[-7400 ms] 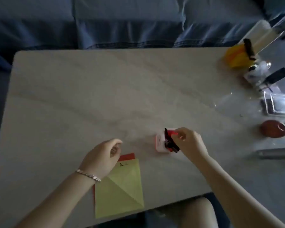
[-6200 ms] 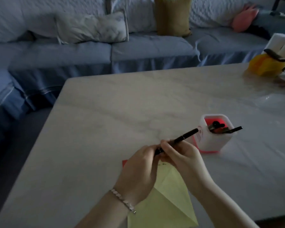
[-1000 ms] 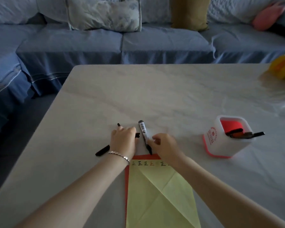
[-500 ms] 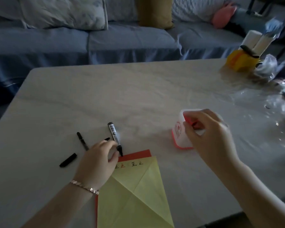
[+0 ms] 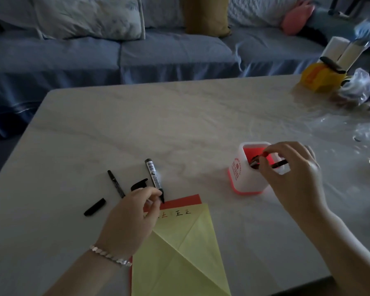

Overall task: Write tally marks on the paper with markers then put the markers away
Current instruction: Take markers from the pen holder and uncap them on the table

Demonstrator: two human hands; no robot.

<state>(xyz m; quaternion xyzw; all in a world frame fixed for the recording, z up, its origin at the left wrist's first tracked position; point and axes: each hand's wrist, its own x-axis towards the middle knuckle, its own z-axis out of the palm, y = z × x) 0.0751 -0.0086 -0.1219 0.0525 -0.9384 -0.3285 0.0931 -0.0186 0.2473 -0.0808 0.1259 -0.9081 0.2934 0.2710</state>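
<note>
A yellow folded paper (image 5: 179, 253) with tally marks along its top lies on a red sheet (image 5: 184, 200) near the table's front edge. My left hand (image 5: 132, 216) rests on the paper's top left corner, fingertips touching the tip of an uncapped thick black marker (image 5: 154, 178). A thin black pen (image 5: 115, 183) and two loose caps (image 5: 94, 207) (image 5: 139, 184) lie to the left. My right hand (image 5: 291, 174) reaches into the white and red pen holder (image 5: 244, 178), pinching a red-tipped marker (image 5: 263, 155) among the markers there.
The pale marble table (image 5: 179, 124) extends far back. A yellow holder with white rolls (image 5: 323, 77) and crumpled clear plastic (image 5: 357, 84) stand at the back right. A blue sofa with cushions (image 5: 115, 50) runs behind the table.
My right hand has gone from covering the holder to pinching a red-tipped marker at its mouth. My left hand stays on the paper by the thick marker. The camera view shifted.
</note>
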